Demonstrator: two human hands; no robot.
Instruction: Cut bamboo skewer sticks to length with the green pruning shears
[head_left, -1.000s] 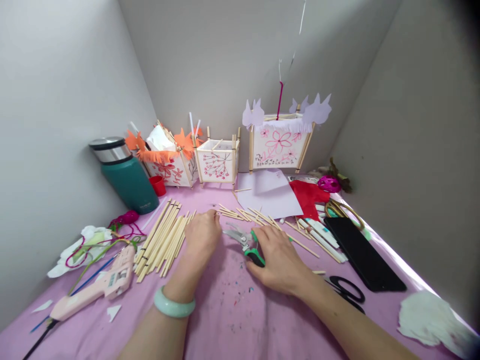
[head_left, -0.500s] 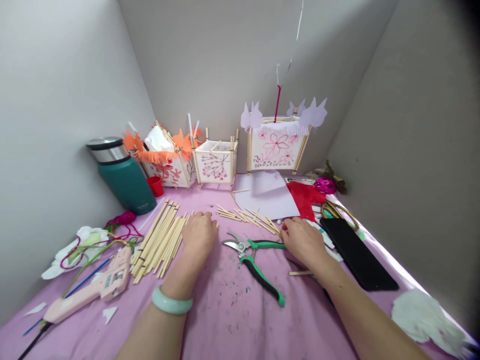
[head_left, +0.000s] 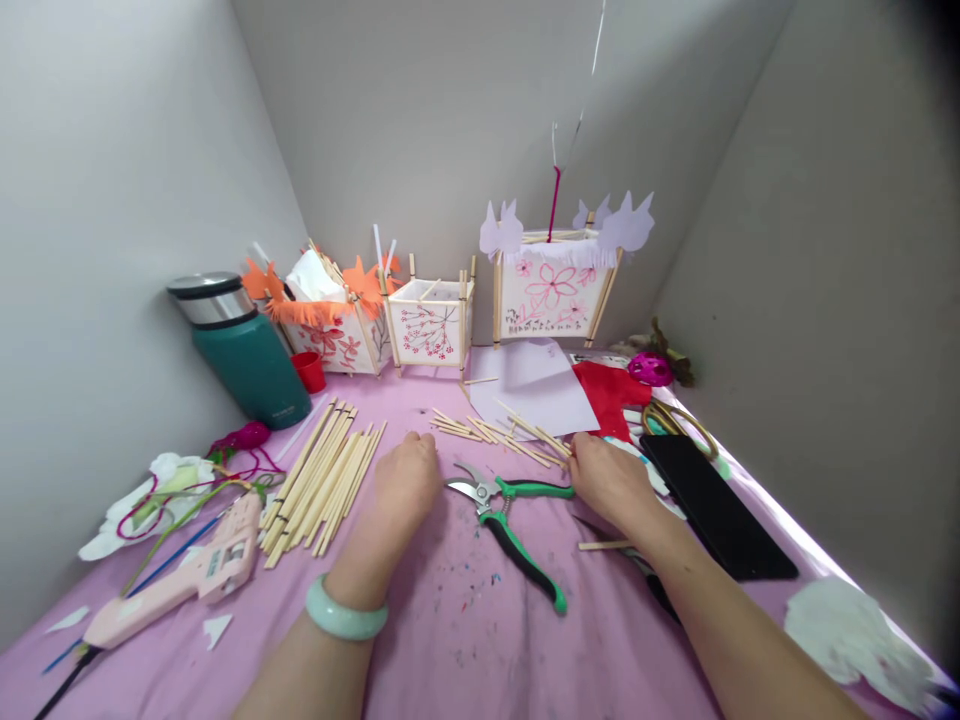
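The grip of the right hand (head_left: pixel 611 482) is pinching short sticks (head_left: pixel 551 441) beyond the green-handled pruners (head_left: pixel 517 552), the left hand (head_left: pixel 407 478) is resting curled, contents unclear to me, and stick-framed boxes (head_left: pixel 429 335) are standing built while longer sticks (head_left: pixel 322 485) are lying unattached.

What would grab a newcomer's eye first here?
Probably the three paper-sided boxes at the back: an orange-trimmed box on the left, a box with a branch drawing in the middle, and a lilac-trimmed box on the right. Nearer, the green-handled shears lie open on the pink cloth, between the left hand and the right hand.
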